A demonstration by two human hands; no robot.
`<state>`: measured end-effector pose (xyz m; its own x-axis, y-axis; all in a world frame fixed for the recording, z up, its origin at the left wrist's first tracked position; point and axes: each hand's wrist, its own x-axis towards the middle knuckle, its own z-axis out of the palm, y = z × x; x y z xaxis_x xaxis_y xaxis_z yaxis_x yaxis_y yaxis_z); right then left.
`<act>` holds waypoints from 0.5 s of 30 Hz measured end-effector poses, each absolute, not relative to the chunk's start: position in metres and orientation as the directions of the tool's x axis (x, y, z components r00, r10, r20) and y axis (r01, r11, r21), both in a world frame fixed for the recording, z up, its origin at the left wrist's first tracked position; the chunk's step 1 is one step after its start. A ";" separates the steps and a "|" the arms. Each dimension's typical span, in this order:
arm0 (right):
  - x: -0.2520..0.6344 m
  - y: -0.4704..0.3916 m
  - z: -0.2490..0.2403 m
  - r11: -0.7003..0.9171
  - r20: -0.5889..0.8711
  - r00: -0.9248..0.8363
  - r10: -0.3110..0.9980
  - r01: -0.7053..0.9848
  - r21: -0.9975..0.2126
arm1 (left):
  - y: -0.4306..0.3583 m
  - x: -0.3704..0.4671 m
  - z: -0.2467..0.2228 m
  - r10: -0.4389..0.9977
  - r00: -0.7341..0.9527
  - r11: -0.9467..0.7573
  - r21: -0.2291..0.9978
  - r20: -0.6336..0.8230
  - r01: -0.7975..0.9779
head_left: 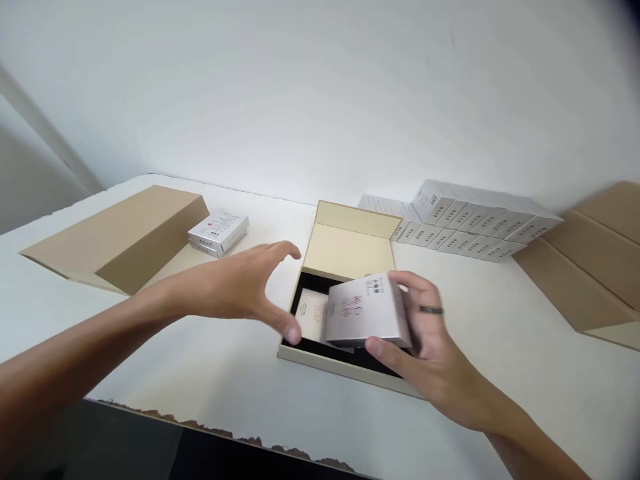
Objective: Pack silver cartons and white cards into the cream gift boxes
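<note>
My right hand (425,340), with a dark ring on one finger, grips a silver-white carton (367,310) with red and black print. The carton is slightly tilted above an open cream gift box (345,375) with a black interior. Inside that box, at its left, lies a flat whitish item (311,317) with small print, partly covered by the carton. My left hand (250,287) is open at the box's left side, thumb and fingers apart, holding nothing. The raised lid (350,250) of the box stretches toward the wall.
Two stacked silver cartons (219,231) lie left of the box, beside a tan folded case (140,230). Rows of similar cartons (465,217) stand at the back right. Another tan case (590,267) is at the far right. The table's front edge (220,430) looks ragged.
</note>
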<state>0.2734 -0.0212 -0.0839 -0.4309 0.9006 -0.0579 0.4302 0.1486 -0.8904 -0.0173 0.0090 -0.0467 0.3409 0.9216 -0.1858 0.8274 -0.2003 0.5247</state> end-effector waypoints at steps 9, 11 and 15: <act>0.276 -0.027 -0.081 0.217 -0.169 -0.356 0.919 0.816 -0.535 | 0.018 -0.035 -0.120 0.778 0.627 -0.399 0.729 -0.054 0.557; 0.286 -0.027 -0.088 0.194 -0.165 -0.322 0.932 0.829 -0.524 | 0.023 -0.032 -0.127 0.754 0.657 -0.417 0.756 -0.022 0.504; 0.297 -0.027 -0.096 0.116 -0.313 -0.281 0.907 0.882 -0.456 | 0.026 -0.027 -0.131 0.710 0.702 -0.464 0.793 0.066 0.395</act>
<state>0.2971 -0.0273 -0.0956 -0.2812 0.9070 -0.3135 0.8823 0.1159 -0.4561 -0.0269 0.0258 -0.1308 0.7015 0.7096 0.0660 0.3950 -0.4642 0.7928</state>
